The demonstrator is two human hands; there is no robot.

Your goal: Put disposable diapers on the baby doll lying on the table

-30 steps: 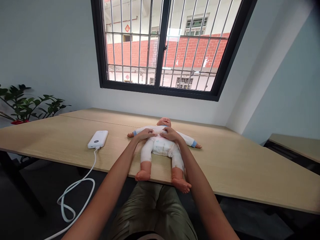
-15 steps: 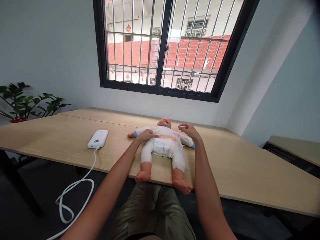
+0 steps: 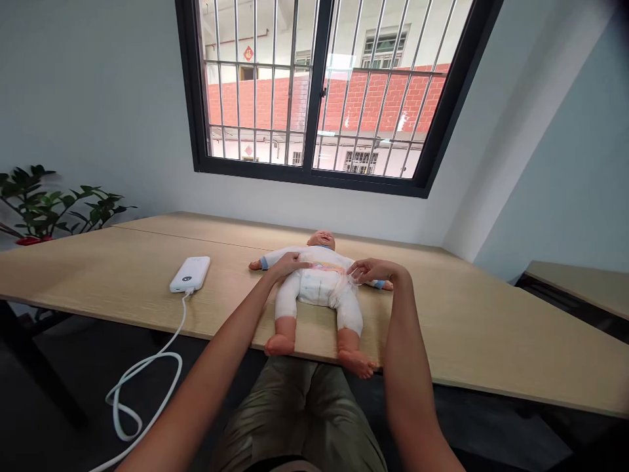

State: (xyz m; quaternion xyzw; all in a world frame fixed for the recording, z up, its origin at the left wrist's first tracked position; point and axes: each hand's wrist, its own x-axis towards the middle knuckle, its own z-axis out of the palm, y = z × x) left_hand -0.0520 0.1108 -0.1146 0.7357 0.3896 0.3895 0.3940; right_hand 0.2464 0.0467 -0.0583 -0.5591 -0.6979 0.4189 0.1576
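White diaper at the centre, under two bare hands. The right hand has its fingers bent down at the diaper's frilled side; whether this grip pinches the frill cannot be told. The left hand lies with fingers reaching over the opposite side of the waist; whether it grasps anything cannot be told either. The diaper is around the hips of a baby doll in white clothes with blue cuffs. The doll lies on its back on a wooden bench, head towards the far edge, one foot hanging over the near edge. Nearer the bench's left end is a white power bank, its cable dropping over the near edge.
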